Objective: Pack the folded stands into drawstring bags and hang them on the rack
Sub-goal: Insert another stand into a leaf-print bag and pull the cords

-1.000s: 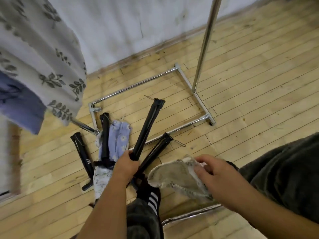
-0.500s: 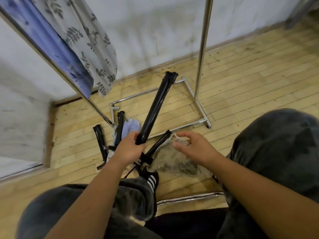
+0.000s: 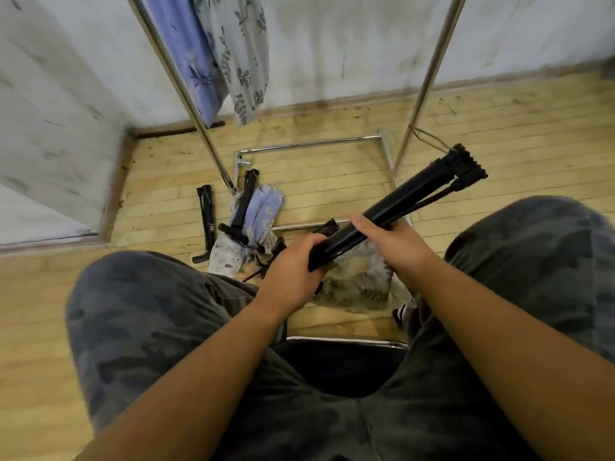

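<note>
Downward from the head camera, we see both arms reaching out between our knees, over a plank floor (image 3: pixel 499 134). The left grip (image 3: pixel 293 271) is curled round the near end of a folded black stand (image 3: pixel 416 194). The right grip (image 3: pixel 396 247) holds the shaft just beyond it, thumb laid over the tube. The stand is off the floor and tilted, its far end with the bunched feet pointing up and to the right, close to the rack's right pole (image 3: pixel 429 78).

Under the hands a beige bag (image 3: pixel 359 284) lies crumpled on the floor. The tip of a second stand (image 3: pixel 327 227) shows just behind the left grip. Further left a third stand (image 3: pixel 244 201) lies across a blue bag (image 3: pixel 266 211), which rests on a pale spotted bag (image 3: pixel 226 261). A fourth stand (image 3: pixel 206 217) lies on bare planks just beside them.

The rack's base bars (image 3: pixel 309 144) form a frame on the floor near the wall (image 3: pixel 332 44). Its left pole (image 3: pixel 186 94) rises slanting, and two filled bags hang at the top beside it: a blue one (image 3: pixel 196 61) and a leaf-print one (image 3: pixel 243 54), touching each other. Our camouflage trousers (image 3: pixel 149 311) fill the lower frame, and a chrome edge (image 3: pixel 346 341) runs between the thighs.
</note>
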A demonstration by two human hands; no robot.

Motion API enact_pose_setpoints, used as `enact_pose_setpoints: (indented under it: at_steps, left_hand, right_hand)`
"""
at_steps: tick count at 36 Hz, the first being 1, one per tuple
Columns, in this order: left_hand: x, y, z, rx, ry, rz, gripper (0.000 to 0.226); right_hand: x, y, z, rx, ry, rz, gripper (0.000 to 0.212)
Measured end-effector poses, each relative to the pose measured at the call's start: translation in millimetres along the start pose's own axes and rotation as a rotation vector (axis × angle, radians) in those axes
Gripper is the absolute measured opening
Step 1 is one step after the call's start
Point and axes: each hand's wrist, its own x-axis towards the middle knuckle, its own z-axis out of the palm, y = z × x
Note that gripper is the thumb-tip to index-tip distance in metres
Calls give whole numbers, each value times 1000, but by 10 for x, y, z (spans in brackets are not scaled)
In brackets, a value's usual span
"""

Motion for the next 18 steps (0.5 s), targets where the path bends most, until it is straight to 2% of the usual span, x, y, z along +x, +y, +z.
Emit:
enact_pose_setpoints:
  at_steps: [4,8,12,15,18]
  left_hand:
    - [73,-52,-48,27,23,-4,69]
    - [127,-170,-60,1,96,-187,83]
    - [145,-289,-64,-164,67,-492,75]
    - [175,-367,-57,-310,-78,-707,68]
    - [184,-317,-49,-409,-201,-775,52]
  right_hand:
    - [26,-29,-37,49,51,17,59]
    - [31,-46,-59,81,59,22,43]
    - [58,-58,-38,137,69,9,36]
    - [79,-56,-15,169,63,4,38]
    - [70,-74,10,192,54,9,46]
